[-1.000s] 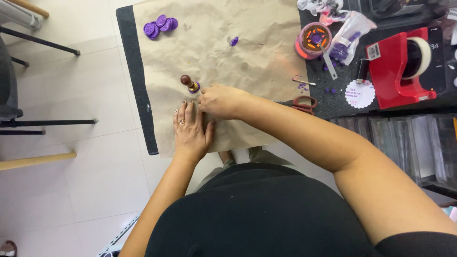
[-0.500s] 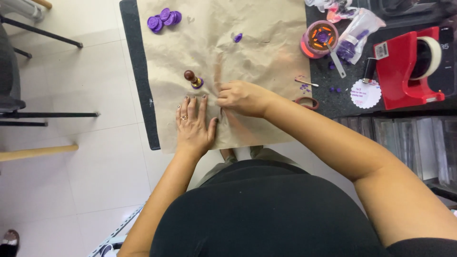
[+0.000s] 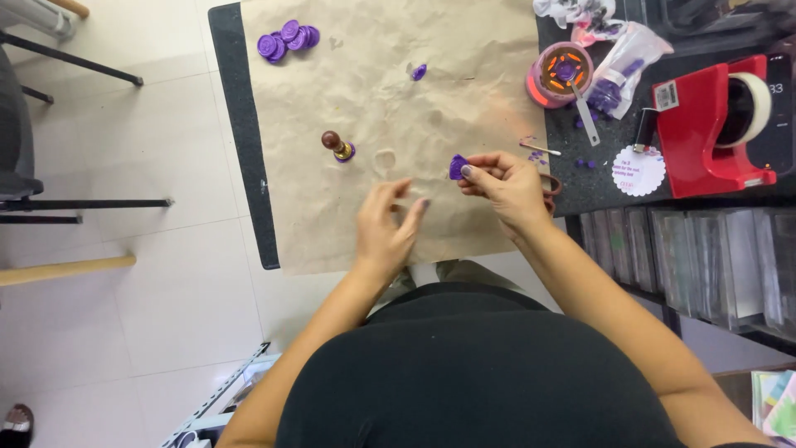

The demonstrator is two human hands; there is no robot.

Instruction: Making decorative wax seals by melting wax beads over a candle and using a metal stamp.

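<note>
Purple wax seal (image 3: 458, 167) pinched between thumb and fingertips of right hand (image 3: 507, 187), held just above brown paper sheet (image 3: 390, 99). Left hand (image 3: 385, 232) open, fingers spread and slightly curled, gripping nothing, hovering over paper near right fingers. Wooden-handled stamp (image 3: 336, 147) upright beyond left fingertips. Pile of purple seals (image 3: 286, 40) well apart, far corner.

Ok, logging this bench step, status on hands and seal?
Right hand pinching purple wax seal above brown paper. Left hand open, empty, hovering. Stamp standing apart, nothing in the way.
</note>
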